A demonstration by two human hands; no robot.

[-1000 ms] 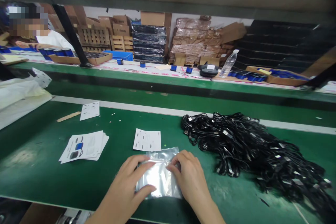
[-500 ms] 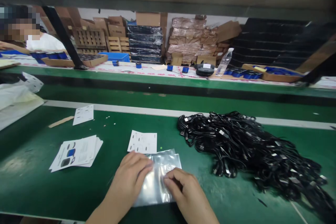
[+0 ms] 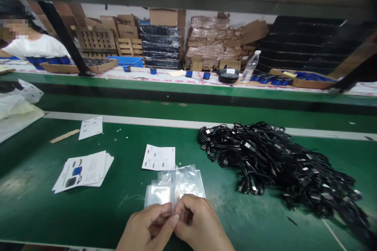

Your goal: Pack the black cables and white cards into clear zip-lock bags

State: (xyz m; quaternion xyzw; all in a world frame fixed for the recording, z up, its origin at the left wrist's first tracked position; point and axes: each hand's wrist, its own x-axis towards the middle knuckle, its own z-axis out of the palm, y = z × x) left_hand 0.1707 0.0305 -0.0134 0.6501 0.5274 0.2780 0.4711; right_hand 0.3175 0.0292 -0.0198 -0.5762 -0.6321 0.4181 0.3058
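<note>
Clear bags [image 3: 190, 182]: lying on the green bench [image 3: 112, 215], just ahead of both hands and close to the folded sheet [image 3: 159, 158]; contact with that sheet hard to tell.
Left hand [image 3: 149, 225]: pinching with curled fingers, apparently on the near part of the clear bags.
Right hand [image 3: 200, 221]: pinching too, right beside the left, seemingly on the same film; exact depth of hold not possible to tell.
Layers: could cling together and come up several at once, because of smooth film pressed flat, perhaps with static.
Pinch: could slip off, owing to slick plastic held only at the tips; could also crease or tear the film if pulled unevenly from two sides.
Far edges: could skid or fan out under a tug from the near side, with nothing seen weighing them down.
Folded sheet: could be nudged askew, from lying so close.
Black cables [image 3: 265, 160]: heaped well apart to the right; probably little risk of snagging.
Film: transparent, glossy, patched with white glare; wrinkled at right, flatter at left, with several stacked edges showing.
Near edge: hidden behind the hands.
</note>
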